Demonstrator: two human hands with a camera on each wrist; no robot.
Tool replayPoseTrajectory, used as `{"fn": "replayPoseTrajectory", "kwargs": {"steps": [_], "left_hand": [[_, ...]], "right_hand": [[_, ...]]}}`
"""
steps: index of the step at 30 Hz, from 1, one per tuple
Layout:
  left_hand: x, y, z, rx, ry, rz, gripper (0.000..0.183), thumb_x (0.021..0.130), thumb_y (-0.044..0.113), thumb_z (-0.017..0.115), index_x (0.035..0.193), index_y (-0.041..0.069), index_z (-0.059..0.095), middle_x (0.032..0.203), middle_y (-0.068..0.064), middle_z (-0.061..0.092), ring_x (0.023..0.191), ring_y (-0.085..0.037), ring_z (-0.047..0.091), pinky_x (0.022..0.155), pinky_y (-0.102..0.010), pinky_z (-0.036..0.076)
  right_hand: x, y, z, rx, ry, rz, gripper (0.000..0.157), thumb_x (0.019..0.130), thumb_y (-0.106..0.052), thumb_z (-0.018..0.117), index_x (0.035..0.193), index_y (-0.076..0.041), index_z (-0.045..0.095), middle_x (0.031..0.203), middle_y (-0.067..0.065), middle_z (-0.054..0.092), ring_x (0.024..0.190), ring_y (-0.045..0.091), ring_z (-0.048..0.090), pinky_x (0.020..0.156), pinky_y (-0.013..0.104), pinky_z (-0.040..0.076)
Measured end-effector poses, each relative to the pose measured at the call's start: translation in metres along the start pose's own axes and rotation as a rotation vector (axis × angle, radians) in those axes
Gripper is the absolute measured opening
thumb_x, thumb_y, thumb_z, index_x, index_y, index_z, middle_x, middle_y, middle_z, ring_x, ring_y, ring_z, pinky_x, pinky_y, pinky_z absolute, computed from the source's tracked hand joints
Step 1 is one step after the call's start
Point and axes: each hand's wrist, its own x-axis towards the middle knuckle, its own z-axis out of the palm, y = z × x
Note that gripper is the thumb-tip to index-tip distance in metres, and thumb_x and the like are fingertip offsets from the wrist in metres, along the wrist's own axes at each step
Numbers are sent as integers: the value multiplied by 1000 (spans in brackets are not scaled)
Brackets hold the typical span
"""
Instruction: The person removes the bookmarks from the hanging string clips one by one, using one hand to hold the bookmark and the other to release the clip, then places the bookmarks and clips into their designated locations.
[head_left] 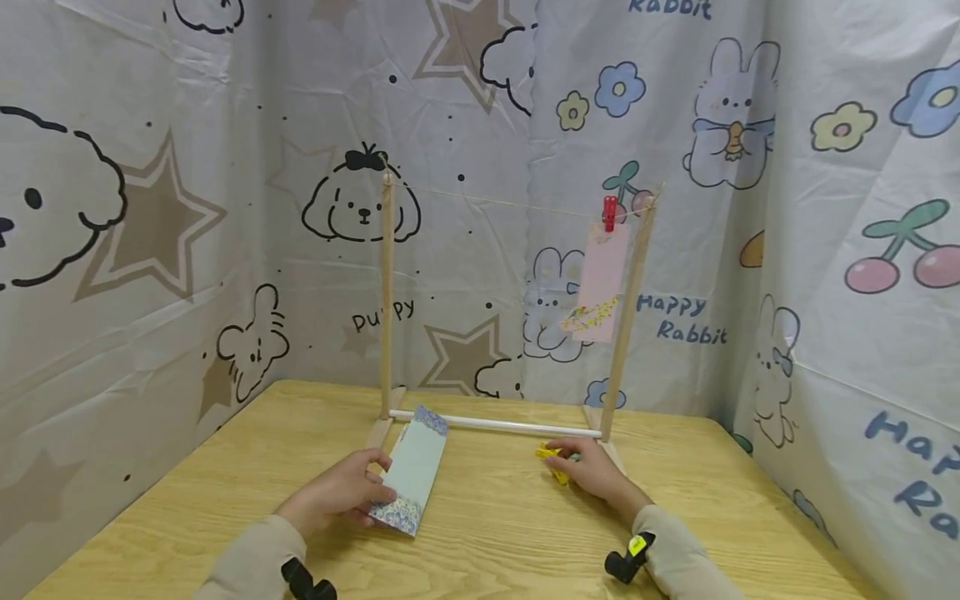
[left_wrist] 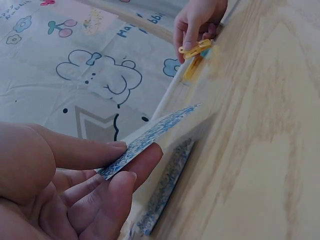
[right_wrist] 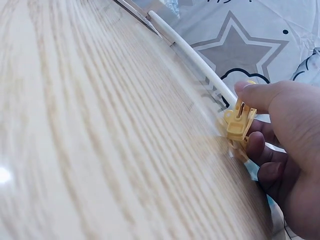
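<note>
Our left hand (head_left: 341, 490) pinches the near end of a long, pale mint paper card with blue floral bands at both ends (head_left: 415, 471); the left wrist view shows that end raised, held between thumb and fingers. Below it, a second blue-patterned strip (left_wrist: 167, 190) lies on the light wood-grain table (head_left: 487, 525).

Our right hand (head_left: 591, 471), on the right, grips a small yellow plastic clip (right_wrist: 241, 120) between thumb and fingers. Just beside it we see another yellow clip (left_wrist: 192, 68) and a teal item (left_wrist: 206, 52) too small to make out.

Farther off, a white rod (head_left: 517, 427) runs between the bases of two upright wooden posts (head_left: 387, 308). From the thin string (head_left: 487, 200) joining their tops, near the right post, a red plastic clip (head_left: 610, 214) holds up a pink paper card with yellow flowers (head_left: 602, 275).
</note>
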Motion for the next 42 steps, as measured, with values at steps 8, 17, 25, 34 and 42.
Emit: {"fn": "replayPoseTrajectory", "kwargs": {"steps": [8,17,25,34,42], "left_hand": [[1,-5,6,53,81,-55,34,90,-3,74,116,1,52,77,-7,61,56,-13,54,50,-23,51],[2,-2,13,246,235,-101,30,83,3,85,103,3,62,73,-6,57,52,-13,49,47,-23,41],[1,-2,11,294,234,-100,39,82,5,87,114,-3,66,91,-10,64,57,-19,59,53,-29,45],[0,-3,8,327,226,-102,39,82,7,88,114,-4,68,93,-10,65,57,-19,59,53,-30,45],[0,-2,7,361,237,-99,35,82,10,89,108,-2,68,92,-10,65,59,-23,64,55,-33,48]], "right_hand": [[-1,2,0,-7,3,19,32,96,-25,76,120,-4,75,96,0,69,85,16,58,72,30,47],[-2,-1,-3,-55,-3,-8,34,97,-25,76,122,-2,74,96,0,69,86,16,58,75,33,47],[-2,-2,-2,-58,-14,-30,34,97,-24,75,122,-1,74,102,3,71,91,17,62,79,35,50],[-1,-1,-1,-67,-21,-37,34,97,-25,75,123,-2,74,103,3,72,94,20,64,82,39,51],[-1,-2,-1,-58,-27,-26,35,97,-25,76,122,-2,74,99,2,71,90,18,62,77,35,50]]}}
